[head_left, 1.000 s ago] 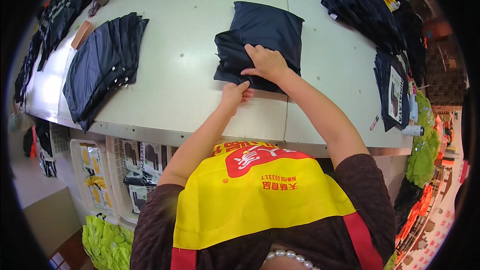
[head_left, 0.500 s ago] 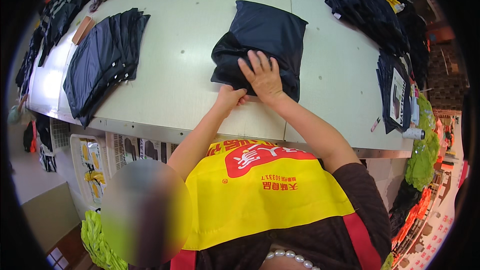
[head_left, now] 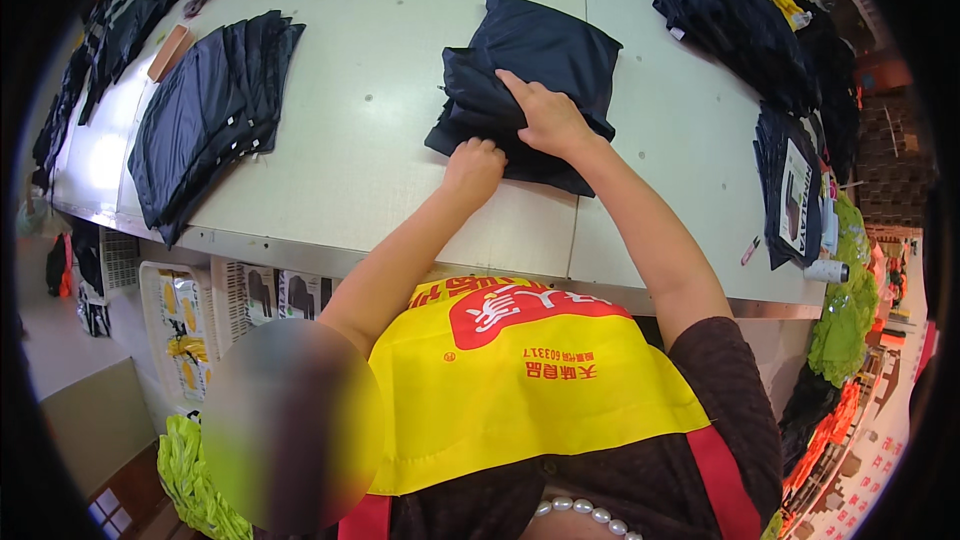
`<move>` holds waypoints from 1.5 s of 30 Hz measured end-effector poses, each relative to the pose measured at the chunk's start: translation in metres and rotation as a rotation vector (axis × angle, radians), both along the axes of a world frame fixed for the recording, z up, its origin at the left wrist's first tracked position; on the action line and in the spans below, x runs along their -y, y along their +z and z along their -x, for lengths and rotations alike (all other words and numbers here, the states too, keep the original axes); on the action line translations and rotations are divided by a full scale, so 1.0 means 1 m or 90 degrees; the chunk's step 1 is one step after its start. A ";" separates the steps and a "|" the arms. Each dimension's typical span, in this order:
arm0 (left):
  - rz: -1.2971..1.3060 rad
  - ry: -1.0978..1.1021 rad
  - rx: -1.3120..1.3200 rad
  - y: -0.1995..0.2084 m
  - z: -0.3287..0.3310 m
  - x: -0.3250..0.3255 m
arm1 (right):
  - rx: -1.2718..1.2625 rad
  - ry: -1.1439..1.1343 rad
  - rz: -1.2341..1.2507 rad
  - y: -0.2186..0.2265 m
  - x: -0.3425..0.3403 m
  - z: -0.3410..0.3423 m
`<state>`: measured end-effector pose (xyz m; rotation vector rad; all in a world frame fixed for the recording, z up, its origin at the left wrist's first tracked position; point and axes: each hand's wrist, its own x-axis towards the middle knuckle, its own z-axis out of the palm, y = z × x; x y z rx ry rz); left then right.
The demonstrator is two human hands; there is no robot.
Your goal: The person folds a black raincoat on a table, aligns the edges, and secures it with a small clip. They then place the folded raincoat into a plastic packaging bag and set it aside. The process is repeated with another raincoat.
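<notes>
A dark navy folded garment (head_left: 545, 40) of thin, smooth cloth lies on the pale table in front of me, one layer turned up over its near half. My right hand (head_left: 553, 120) grips the turned-up layer, its index finger stretched along the fold and the other fingers curled. The thumb is partly hidden in the cloth. At the near left corner my left hand (head_left: 475, 168) is closed on the garment's edge, fingers bent down around it.
To the left lies a fanned stack of dark garments (head_left: 215, 110); another stack (head_left: 735, 30) lies at the far right. Flat packages (head_left: 793, 190) and a spool (head_left: 827, 270) sit by the right edge. Below the table's metal front edge (head_left: 275, 252) stand white baskets (head_left: 165, 325).
The near layer of the garment has been turned up and away from me. My right hand has gone from spread flat to gripping the cloth; my left hand has moved slightly forward.
</notes>
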<state>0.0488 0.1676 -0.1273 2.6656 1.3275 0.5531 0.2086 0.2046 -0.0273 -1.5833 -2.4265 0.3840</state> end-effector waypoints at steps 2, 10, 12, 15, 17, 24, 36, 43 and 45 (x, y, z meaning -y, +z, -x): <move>-0.044 0.009 -0.022 -0.007 -0.001 -0.003 | -0.014 -0.004 0.028 0.006 -0.003 -0.002; 0.029 0.018 0.013 -0.013 0.000 -0.004 | -0.058 0.011 0.035 0.013 -0.014 -0.012; 0.120 0.004 -0.012 0.007 0.002 -0.008 | -0.041 0.003 0.071 0.020 -0.015 -0.012; 0.142 0.005 -0.085 0.029 0.003 -0.015 | -0.041 0.008 0.104 0.029 -0.013 -0.013; 0.201 0.018 -0.164 0.057 0.008 -0.018 | -0.044 0.035 0.085 0.031 -0.009 -0.019; 0.154 -0.010 -0.102 0.066 0.036 -0.001 | 0.118 0.200 -0.076 0.001 0.018 -0.031; 0.085 -0.114 -0.198 0.100 0.046 -0.026 | 0.031 0.295 -0.079 -0.035 0.003 0.010; 0.151 -0.168 -0.138 0.110 0.012 -0.023 | 0.022 0.317 0.329 -0.026 -0.042 0.020; 0.182 -0.169 -0.176 0.108 0.003 -0.021 | -0.182 0.234 0.525 -0.035 -0.052 0.014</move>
